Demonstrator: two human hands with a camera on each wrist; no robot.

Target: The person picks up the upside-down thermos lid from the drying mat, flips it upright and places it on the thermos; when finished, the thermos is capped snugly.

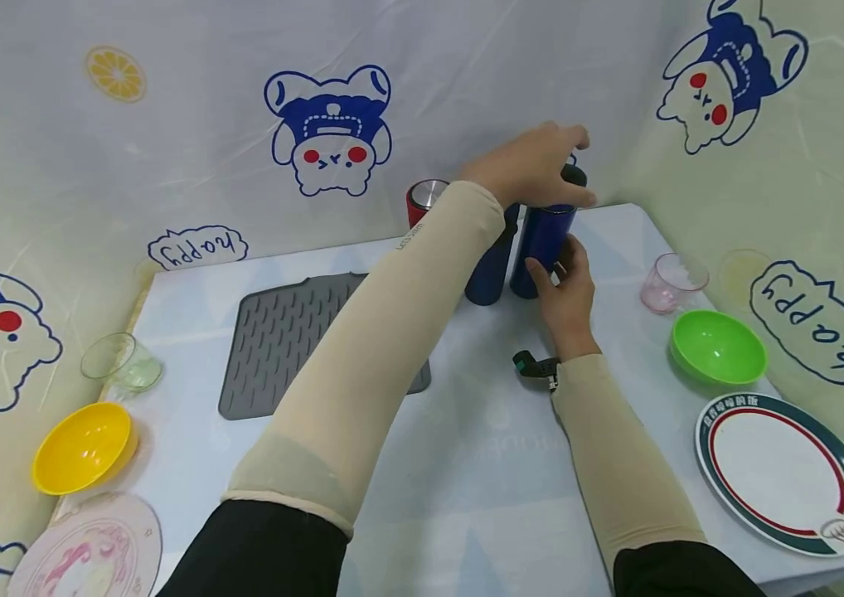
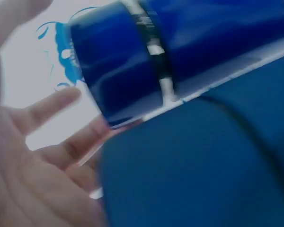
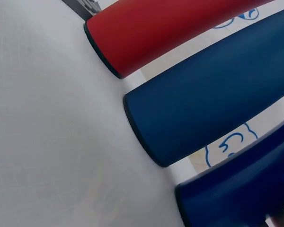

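Observation:
A glossy blue thermos (image 1: 543,245) stands upright at the back of the table. My right hand (image 1: 569,303) grips its lower body, thumb on the near side. Over its top reaches my left hand (image 1: 530,166), fingers spread and loosely extended about the cap; the left wrist view shows the fingertips beside the cap (image 2: 104,61), and I cannot tell whether they touch it. Just left stands a matte dark-blue thermos (image 3: 213,90). Farther left is a red thermos (image 3: 161,33), mostly hidden behind the left forearm in the head view.
A grey ribbed mat (image 1: 273,348) lies left of centre, partly under the left arm. Along the left are a clear glass (image 1: 123,365), yellow bowl (image 1: 86,448) and pink plate (image 1: 86,547). Rightward stand a pink glass (image 1: 668,286), green bowl (image 1: 718,348) and green-rimmed plate (image 1: 773,473).

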